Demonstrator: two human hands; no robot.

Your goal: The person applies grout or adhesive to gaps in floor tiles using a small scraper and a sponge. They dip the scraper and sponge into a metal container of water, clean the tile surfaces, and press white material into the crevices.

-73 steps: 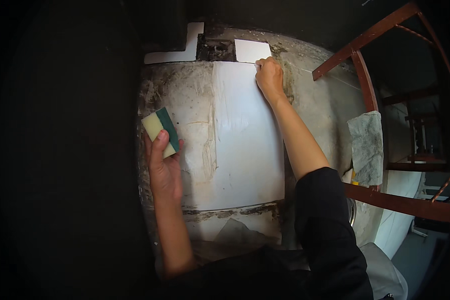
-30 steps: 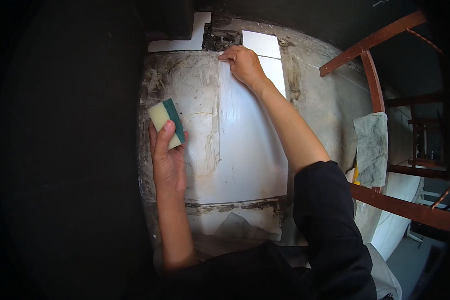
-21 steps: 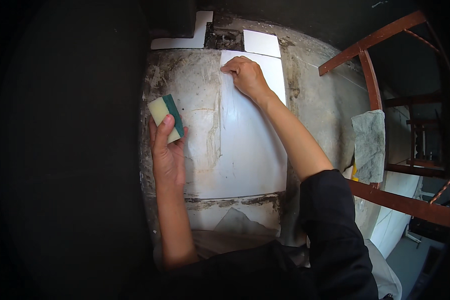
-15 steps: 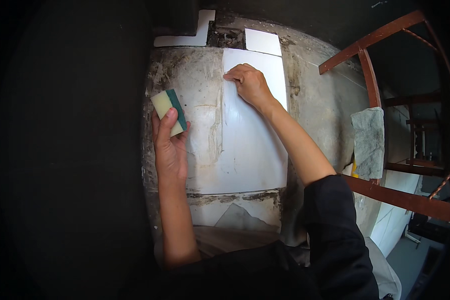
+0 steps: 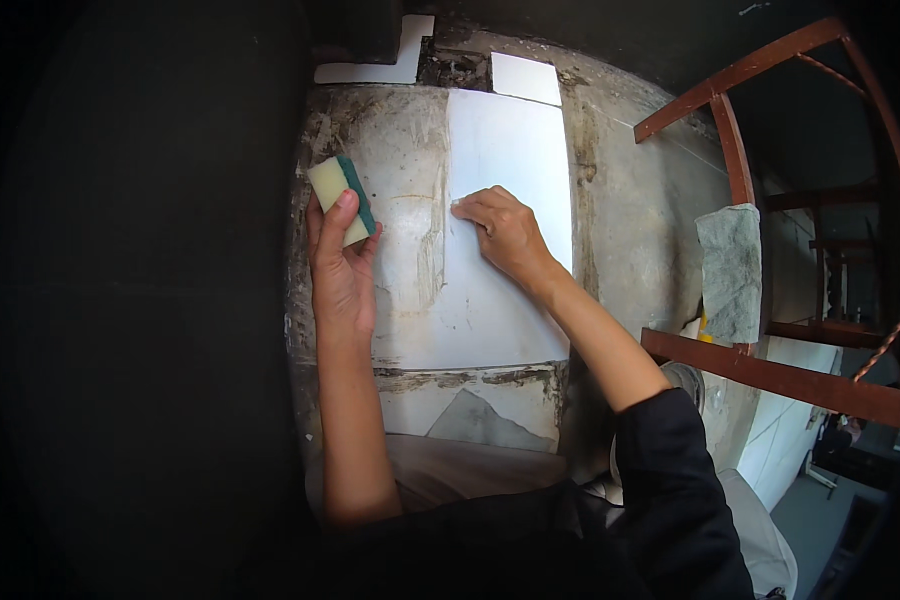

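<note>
A two-layer scouring sponge, pale yellow with a green pad, is gripped upright between the thumb and fingers of my left hand. My right hand is pinched closed at the left edge of a smooth white tile. A small pale bit shows at its fingertips, too small to name. Left of that edge lies a worn grey-white tile with scuffs and smears. Dark specks mark the white tile near its lower left.
Cut white tile pieces border a dark, rubble-filled gap at the far end. To the right stands a reddish-brown metal frame with a grey cloth draped over it. A dark wall fills the left side.
My right hand has slid toward me along the white tile's left edge, fingers still pinched. The left hand keeps the sponge in nearly the same place. The view has shifted slightly.
</note>
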